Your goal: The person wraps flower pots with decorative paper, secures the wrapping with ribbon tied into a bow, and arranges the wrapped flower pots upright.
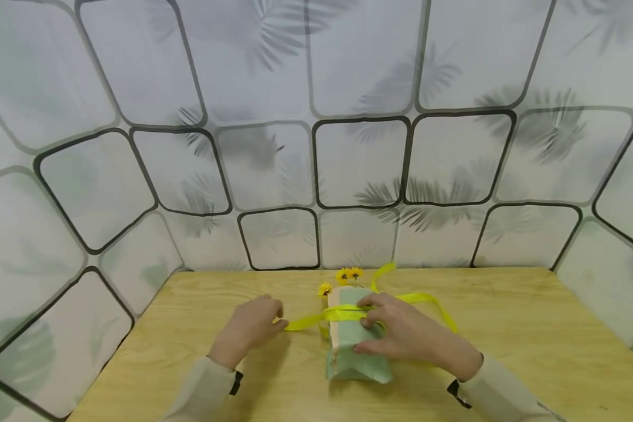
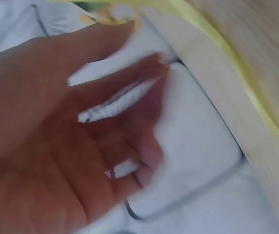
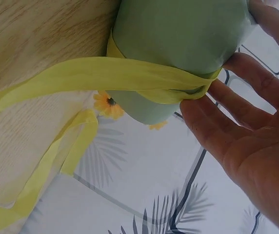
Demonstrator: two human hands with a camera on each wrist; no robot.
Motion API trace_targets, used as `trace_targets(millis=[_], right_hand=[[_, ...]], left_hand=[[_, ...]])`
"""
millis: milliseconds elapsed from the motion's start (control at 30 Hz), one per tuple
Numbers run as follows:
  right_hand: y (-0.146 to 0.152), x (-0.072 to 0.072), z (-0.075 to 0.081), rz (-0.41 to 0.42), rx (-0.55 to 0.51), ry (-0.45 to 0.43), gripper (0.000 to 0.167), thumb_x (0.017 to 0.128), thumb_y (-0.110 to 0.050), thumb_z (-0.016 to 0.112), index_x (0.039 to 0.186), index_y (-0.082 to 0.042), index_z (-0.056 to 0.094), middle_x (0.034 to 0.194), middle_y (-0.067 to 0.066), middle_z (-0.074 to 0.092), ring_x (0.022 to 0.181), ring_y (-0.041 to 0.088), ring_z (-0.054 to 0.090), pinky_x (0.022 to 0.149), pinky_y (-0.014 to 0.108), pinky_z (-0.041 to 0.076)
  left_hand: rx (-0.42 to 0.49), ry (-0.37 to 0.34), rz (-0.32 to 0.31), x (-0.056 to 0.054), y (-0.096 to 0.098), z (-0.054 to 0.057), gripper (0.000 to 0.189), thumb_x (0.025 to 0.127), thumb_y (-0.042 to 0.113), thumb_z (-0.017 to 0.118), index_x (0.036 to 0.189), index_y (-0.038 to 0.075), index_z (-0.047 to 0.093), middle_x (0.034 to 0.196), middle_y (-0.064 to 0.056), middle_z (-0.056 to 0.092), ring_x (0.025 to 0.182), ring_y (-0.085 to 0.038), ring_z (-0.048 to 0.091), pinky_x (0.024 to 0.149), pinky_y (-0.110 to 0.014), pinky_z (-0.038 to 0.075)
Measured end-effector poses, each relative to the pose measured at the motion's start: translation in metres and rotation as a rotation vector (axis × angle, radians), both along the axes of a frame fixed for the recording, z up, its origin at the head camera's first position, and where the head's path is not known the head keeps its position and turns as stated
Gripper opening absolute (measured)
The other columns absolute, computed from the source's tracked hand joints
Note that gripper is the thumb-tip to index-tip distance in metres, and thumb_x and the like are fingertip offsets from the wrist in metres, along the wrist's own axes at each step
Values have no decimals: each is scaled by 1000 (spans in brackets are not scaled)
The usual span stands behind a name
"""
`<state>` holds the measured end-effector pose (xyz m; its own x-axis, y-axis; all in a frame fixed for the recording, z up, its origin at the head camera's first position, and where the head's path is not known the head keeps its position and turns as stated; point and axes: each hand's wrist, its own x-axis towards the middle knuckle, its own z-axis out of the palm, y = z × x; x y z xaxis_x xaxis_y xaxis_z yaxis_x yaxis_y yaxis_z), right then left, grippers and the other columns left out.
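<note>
A small bouquet wrapped in pale green paper (image 1: 356,357) lies on the table, with yellow flowers (image 1: 348,274) showing at its far end. A yellow ribbon (image 1: 348,315) goes round its middle. My right hand (image 1: 406,331) rests on the wrapping, fingertips pressing the ribbon and thumb lower on the paper. In the right wrist view those fingers (image 3: 232,105) touch the ribbon's fold. To the left, my left hand (image 1: 250,328) is close to one ribbon tail (image 1: 303,322). Its left wrist view is blurred; thumb and fingers (image 2: 154,102) are apart there, with the ribbon (image 2: 227,53) beyond them.
The wooden table (image 1: 533,328) meets a wall covering (image 1: 358,164) with dark rounded outlines and grey leaves. Another ribbon tail (image 1: 422,298) loops over the table to the right of the bouquet, and a loose piece (image 1: 382,272) rises behind it.
</note>
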<state>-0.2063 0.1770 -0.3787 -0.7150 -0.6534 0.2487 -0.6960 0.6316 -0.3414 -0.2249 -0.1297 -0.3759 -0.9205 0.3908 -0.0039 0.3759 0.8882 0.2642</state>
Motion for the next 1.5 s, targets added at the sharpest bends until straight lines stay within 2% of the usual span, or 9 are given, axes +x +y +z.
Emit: trace_targets(millis=[67,133,267,467,633,767,1100,1233,1500], right_hand=[[1,0,1,-1,4,11,39,88,-50,78,98,-13,79,129,9,66,115,28,65,94,45,57],[0,-1,2,6,4,24,39,88,-51,78,98,-13,79,129,9,66,115,28,65,93,45,57],[0,-3,2,18,5,52,38,88,-50,78,98,-13,79,129,10,67,116,29,65,93,45,58],[3,1,2,-1,7,13,39,88,-54,76,99,-16,79,134,11,65,119,30,65,92,44,59],[3,5,-3,21,-22,-22,38,89,-55,75,96,-18,78,134,12,65,118,31,65,89,41,60],[6,10,-8,15,-28,9,41,87,-56,76,97,-16,79,129,12,67,115,32,67,88,41,60],[8,1,-2,-2,-45,27,36,86,-53,79,97,-19,78,129,17,68,117,37,66,94,51,57],[7,0,-3,-3,-46,20,37,86,-51,80,98,-16,79,128,22,68,117,39,66,95,53,56],[5,-2,-3,-17,-31,-21,37,86,-48,81,99,-14,79,130,16,68,119,34,66,99,51,55]], left_hand=[[83,82,-96,-1,18,1,13,98,20,71,104,9,73,99,-6,71,84,-18,67,72,-35,58],[174,109,-196,-3,35,2,15,101,21,67,110,11,73,101,-3,71,81,-12,65,68,-26,55],[279,138,-269,-7,67,1,20,104,22,63,119,13,71,107,-1,72,79,-6,62,65,-19,50],[273,235,-238,-10,87,-10,20,104,25,62,117,14,73,104,0,66,76,-5,57,63,-17,48],[262,153,-215,-8,86,-13,13,101,27,67,107,20,76,99,4,63,70,-1,50,59,-17,44],[317,106,-233,-5,87,-15,11,103,25,63,100,19,72,93,6,61,70,0,48,60,-17,44],[466,68,-249,-7,88,0,14,107,10,51,96,14,59,87,2,60,67,-2,45,61,-18,41],[524,90,-240,-7,81,6,13,108,10,49,98,11,58,90,-4,63,67,-4,45,61,-19,40],[503,65,-222,-2,59,11,13,108,10,49,99,9,58,92,-3,61,69,-7,46,61,-22,40]])
